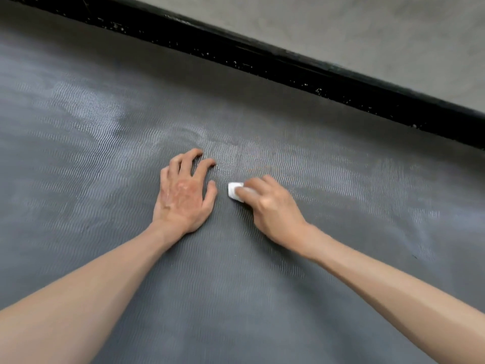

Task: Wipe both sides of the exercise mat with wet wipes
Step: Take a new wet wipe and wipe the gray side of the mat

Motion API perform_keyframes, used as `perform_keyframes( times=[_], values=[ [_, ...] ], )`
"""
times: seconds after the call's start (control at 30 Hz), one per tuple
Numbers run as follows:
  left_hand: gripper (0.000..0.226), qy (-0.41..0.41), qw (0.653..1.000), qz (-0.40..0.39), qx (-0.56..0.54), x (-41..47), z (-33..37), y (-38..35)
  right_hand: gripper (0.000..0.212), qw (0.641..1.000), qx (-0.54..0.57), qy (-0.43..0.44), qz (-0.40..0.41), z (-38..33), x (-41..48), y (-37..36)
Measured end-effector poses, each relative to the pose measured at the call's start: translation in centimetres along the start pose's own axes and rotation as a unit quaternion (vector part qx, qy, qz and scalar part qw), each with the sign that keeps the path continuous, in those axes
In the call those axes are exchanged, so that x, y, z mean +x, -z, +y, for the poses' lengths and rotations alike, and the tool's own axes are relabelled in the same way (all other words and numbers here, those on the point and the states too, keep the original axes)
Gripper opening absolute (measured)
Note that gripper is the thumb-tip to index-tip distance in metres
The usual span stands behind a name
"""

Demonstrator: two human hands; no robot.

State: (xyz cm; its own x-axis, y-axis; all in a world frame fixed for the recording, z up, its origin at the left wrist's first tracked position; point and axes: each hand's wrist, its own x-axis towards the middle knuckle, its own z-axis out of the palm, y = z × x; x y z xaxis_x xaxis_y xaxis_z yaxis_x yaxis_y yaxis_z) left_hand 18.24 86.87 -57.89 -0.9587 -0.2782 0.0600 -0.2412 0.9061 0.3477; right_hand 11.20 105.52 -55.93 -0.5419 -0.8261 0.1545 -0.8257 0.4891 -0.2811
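Forearms reached over the exercise mat; left hand lay spread and flat, bracing it, while right hand clasped a folded wet wipe, unwiped mat lying beyond toward the far edge.

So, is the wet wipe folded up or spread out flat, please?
Folded: the wet wipe is a small white pad, mostly covered by the right hand.

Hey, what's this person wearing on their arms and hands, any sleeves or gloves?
Nothing visible: both forearms are bare, no sleeves. The left hand and right hand have no gloves, rings or watch. The left hand's back carries a blotchy patch.
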Motion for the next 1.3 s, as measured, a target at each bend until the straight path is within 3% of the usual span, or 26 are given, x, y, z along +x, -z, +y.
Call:
perform_keyframes(
  times=[0.07, 0.23, 0.4, 0.6, 0.77, 0.83, 0.97, 1.13, 1.3],
  values=[
    [0.044, -0.005, 1.000, 0.000, -0.001, 0.0, 0.1, 0.0, 0.033, 1.000, 0.005, 0.000, -0.005, 0.5, 0.6, 0.6],
    [0.044, -0.012, 1.000, 0.011, -0.005, -0.1, -0.1, 0.1, 0.031, 0.994, -0.006, -0.102, 0.050, 1.5, 3.9, 0.1],
    [0.041, -0.036, 0.999, 0.020, 0.008, -0.4, -0.2, -0.1, 0.027, 1.000, 0.011, -0.023, 0.007, -2.8, -1.1, 0.0],
    [0.050, -0.062, 0.997, -0.030, 0.040, -1.5, -0.4, 0.2, 0.029, 0.992, -0.007, -0.123, 0.029, -3.3, 0.3, 0.1],
    [0.061, -0.145, 0.983, -0.091, 0.067, -6.5, -2.4, 1.4, 0.032, 0.999, 0.027, -0.030, -0.035, -8.2, -6.1, -0.2],
    [0.060, -0.175, 0.976, -0.100, 0.078, -8.5, -3.5, 1.9, 0.029, 0.997, 0.020, -0.036, -0.064, -7.7, -6.4, 0.4],
    [0.059, -0.194, 0.973, -0.096, 0.079, -10.4, -5.2, 2.6, 0.029, 0.994, 0.022, -0.107, -0.017, -8.2, -5.9, 0.0],
    [0.057, -0.180, 0.980, -0.079, 0.031, -11.0, -5.1, 2.6, 0.035, 0.995, 0.065, -0.033, -0.069, -11.2, -9.3, -0.4],
    [0.057, -0.174, 0.982, -0.071, 0.011, -10.9, -5.1, 2.6, 0.035, 0.991, 0.048, -0.127, -0.013, -9.9, -7.0, -0.4]
  ],
)
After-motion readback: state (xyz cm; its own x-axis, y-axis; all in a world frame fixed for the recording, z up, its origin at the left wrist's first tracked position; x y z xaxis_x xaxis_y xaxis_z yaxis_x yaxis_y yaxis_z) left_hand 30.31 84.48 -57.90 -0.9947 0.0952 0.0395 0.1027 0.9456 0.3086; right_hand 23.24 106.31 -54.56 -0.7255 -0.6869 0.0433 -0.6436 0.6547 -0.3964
